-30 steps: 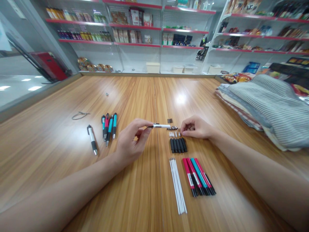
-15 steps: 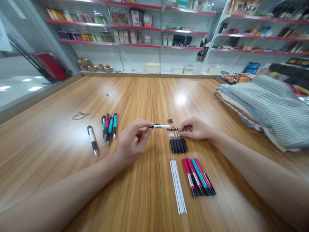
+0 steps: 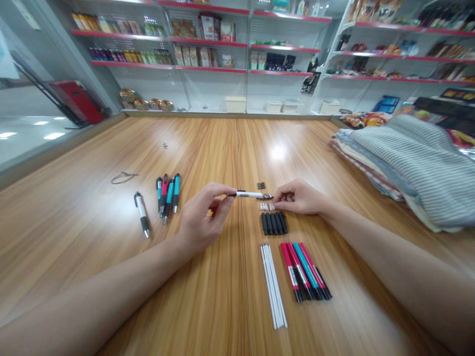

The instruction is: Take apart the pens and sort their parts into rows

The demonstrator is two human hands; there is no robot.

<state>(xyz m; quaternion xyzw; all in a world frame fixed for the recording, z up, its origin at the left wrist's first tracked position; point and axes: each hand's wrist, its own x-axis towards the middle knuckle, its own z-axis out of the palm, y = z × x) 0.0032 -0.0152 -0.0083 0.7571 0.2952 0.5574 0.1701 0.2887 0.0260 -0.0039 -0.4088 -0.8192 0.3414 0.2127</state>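
Note:
My left hand point(image 3: 206, 212) pinches a white pen barrel point(image 3: 249, 194) with a black clip end, held level above the table and pointing right. My right hand point(image 3: 299, 198) has its fingertips pressed together at the right end of a row of small white plastic parts point(image 3: 264, 206); whatever is between them is too small to make out. Just behind that row lie silver pen tips point(image 3: 266, 197), partly behind the barrel, and small springs point(image 3: 261, 186). Black rubber grips point(image 3: 273, 223) lie side by side in front of the white parts.
White refills point(image 3: 272, 287) and pink and teal pen barrels point(image 3: 305, 272) lie nearest me. On the left are assembled pens point(image 3: 168, 195), a white-and-black pen point(image 3: 142, 215) and a thin cord loop point(image 3: 124, 177). Folded cloths point(image 3: 415, 168) are piled at right. Stocked shelves point(image 3: 208, 42) stand beyond the table.
My right fingertips have shifted very slightly at the row of white parts. The left hand and its barrel stay in place.

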